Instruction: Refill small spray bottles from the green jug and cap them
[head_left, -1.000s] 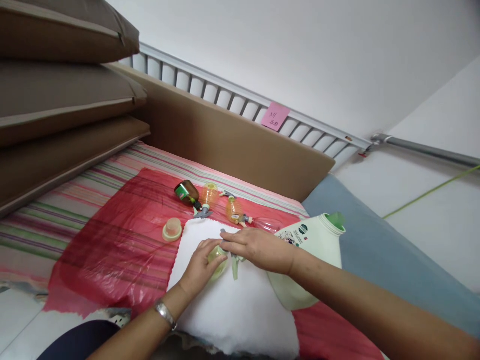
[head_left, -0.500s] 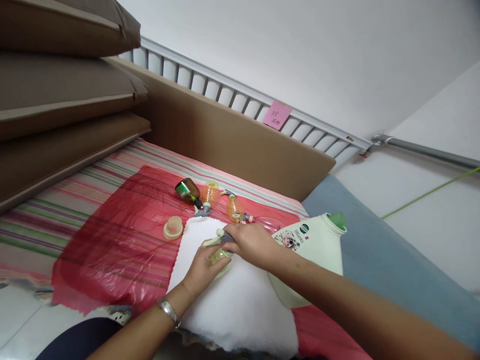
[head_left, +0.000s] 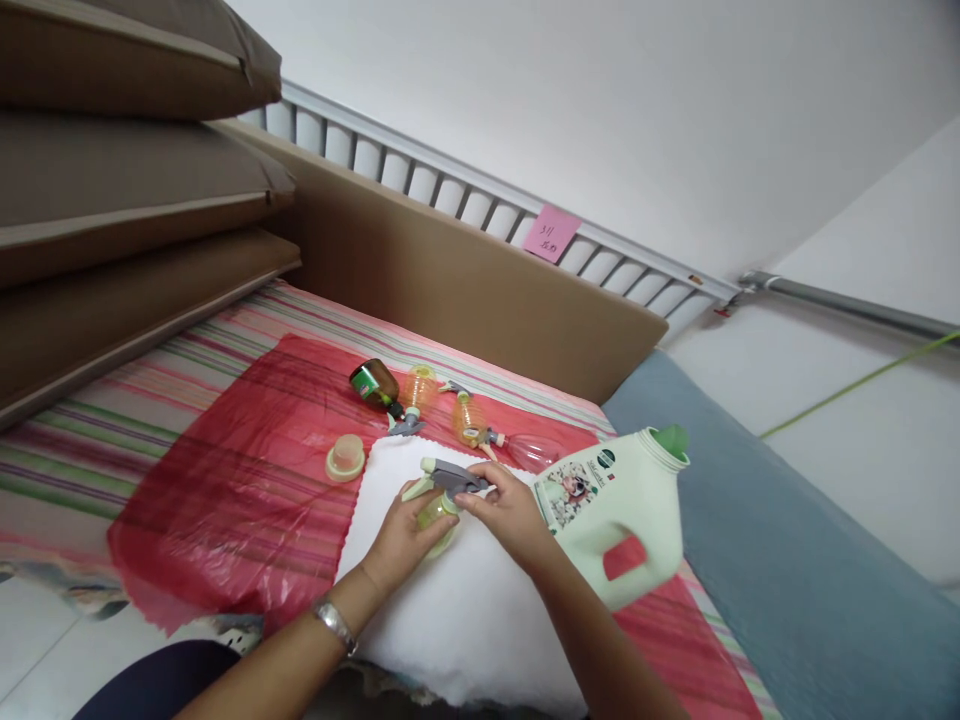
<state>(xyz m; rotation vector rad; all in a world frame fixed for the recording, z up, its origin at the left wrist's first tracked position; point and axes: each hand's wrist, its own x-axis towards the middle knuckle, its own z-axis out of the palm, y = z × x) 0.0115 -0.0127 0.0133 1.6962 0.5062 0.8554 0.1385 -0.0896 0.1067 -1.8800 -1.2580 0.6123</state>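
Over a white cloth (head_left: 480,620), my left hand (head_left: 397,545) is wrapped round the neck and upper body of a small clear yellow-green spray bottle (head_left: 435,514). Its grey and pale-green trigger head (head_left: 450,477) points left. My right hand (head_left: 514,510) pinches the back of that head between thumb and fingers. Whether the head is screwed tight cannot be made out. The bottle's lower part is partly hidden by my left hand. Right of my hands stands a large pale-green jug (head_left: 660,530), uncapped. A translucent cap (head_left: 346,457) rests left of the cloth.
Beyond the cloth lie a brown bottle (head_left: 373,383), two orange spray bottles (head_left: 420,390) (head_left: 469,418) and a clear pink-looking bottle (head_left: 532,452). Red plastic sheeting (head_left: 247,480) covers striped fabric. Stacked brown cushions (head_left: 135,170) rise at left; a brown board (head_left: 450,290) stands behind.
My right hand has shifted from over the trigger head to its back right side, uncovering more of the head and the jug's handle. My left hand keeps its hold on the bottle.
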